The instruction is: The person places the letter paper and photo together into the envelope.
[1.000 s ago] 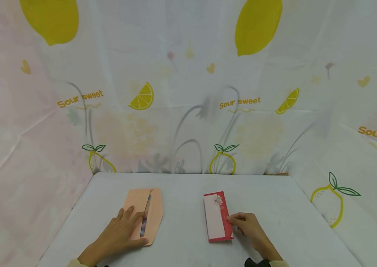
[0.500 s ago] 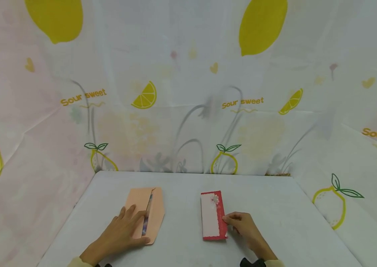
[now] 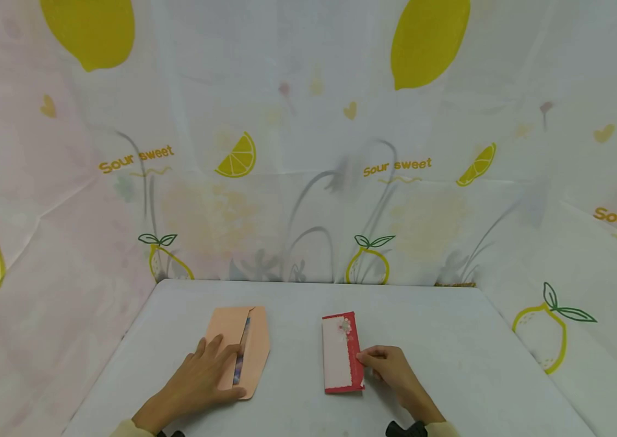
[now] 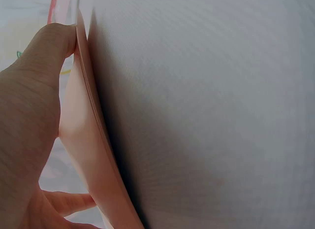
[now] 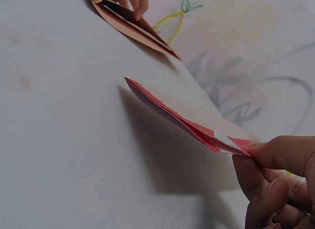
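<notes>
The right hand [image 3: 390, 367] pinches the right edge of the red card [image 3: 341, 354] between thumb and fingers, lifting that edge slightly off the white table [image 3: 297, 413], while the left hand [image 3: 201, 379] grips the peach envelope [image 3: 243, 346], fingers flat on top and thumb at its near corner by the opened flap. Judged from this, the card is in transit toward the envelope; the next move calls for aligning a card edge with the mouth. Against the earlier frames, the card has shifted leftward; the left hand has stayed put.
</notes>
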